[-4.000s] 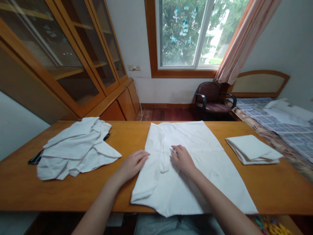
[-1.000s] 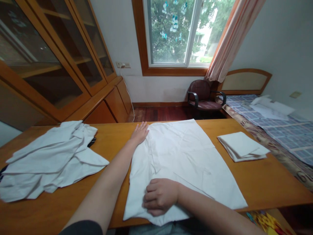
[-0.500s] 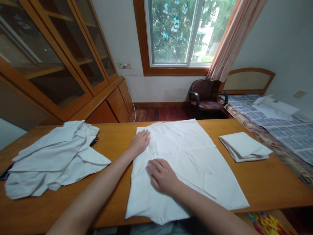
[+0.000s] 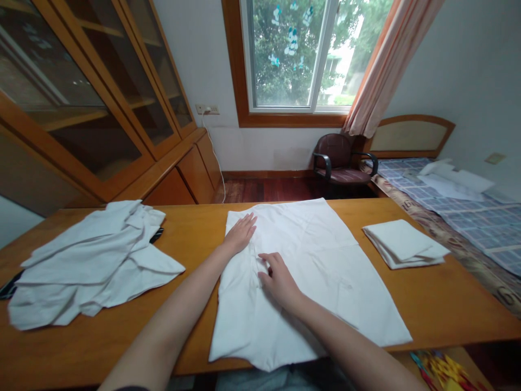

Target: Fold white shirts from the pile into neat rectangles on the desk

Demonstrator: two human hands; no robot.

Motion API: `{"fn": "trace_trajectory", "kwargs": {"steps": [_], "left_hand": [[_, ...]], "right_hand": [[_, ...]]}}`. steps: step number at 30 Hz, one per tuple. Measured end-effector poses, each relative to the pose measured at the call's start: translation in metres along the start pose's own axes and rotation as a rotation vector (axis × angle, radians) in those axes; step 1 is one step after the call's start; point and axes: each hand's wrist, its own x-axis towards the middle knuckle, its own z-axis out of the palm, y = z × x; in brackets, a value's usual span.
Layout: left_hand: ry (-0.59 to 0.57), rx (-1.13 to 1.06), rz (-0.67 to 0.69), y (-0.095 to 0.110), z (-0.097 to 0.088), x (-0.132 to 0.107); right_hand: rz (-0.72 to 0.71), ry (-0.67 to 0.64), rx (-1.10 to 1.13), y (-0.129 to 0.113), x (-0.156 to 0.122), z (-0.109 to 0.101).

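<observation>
A large white cloth (image 4: pixel 321 271) lies spread flat on the wooden table (image 4: pixel 439 304), its near edge hanging over the front. My left hand (image 4: pixel 241 234) rests flat on the cloth's far left part, fingers stretched out. Just below it, my right hand (image 4: pixel 277 277) presses on the cloth near a lengthwise crease, fingers extended and holding nothing.
A loose heap of white cloths (image 4: pixel 89 266) covers the table's left side, with a dark object (image 4: pixel 8 285) under it. A folded white stack (image 4: pixel 402 244) sits at the right. Behind are a glass-fronted cabinet (image 4: pixel 93 98), a dark chair (image 4: pixel 340 160), a bed (image 4: pixel 459 206) and a window (image 4: pixel 293 54).
My right hand has slid from the cloth's near edge up toward the middle. My left hand has drawn back slightly from the far corner, staying flat on the cloth.
</observation>
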Motion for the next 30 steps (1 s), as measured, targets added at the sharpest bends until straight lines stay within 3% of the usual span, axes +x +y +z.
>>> {"fn": "trace_trajectory", "kwargs": {"steps": [5,14,20,26,30], "left_hand": [[-0.010,0.046,-0.006,-0.010,0.000,0.004],[-0.129,0.201,-0.047,-0.025,-0.006,0.014],[-0.111,0.254,-0.128,-0.025,-0.010,0.020],[-0.055,0.296,-0.227,0.001,-0.024,0.015],[0.015,0.245,-0.175,0.038,-0.026,-0.017]], "right_hand": [[-0.033,-0.052,0.051,0.001,-0.003,-0.001],[-0.130,-0.098,-0.049,0.009,-0.010,0.004],[-0.140,-0.085,-0.071,0.007,-0.013,0.000],[-0.164,-0.095,-0.080,0.000,-0.020,-0.011],[-0.215,-0.089,-0.203,0.002,-0.026,-0.029]]}}
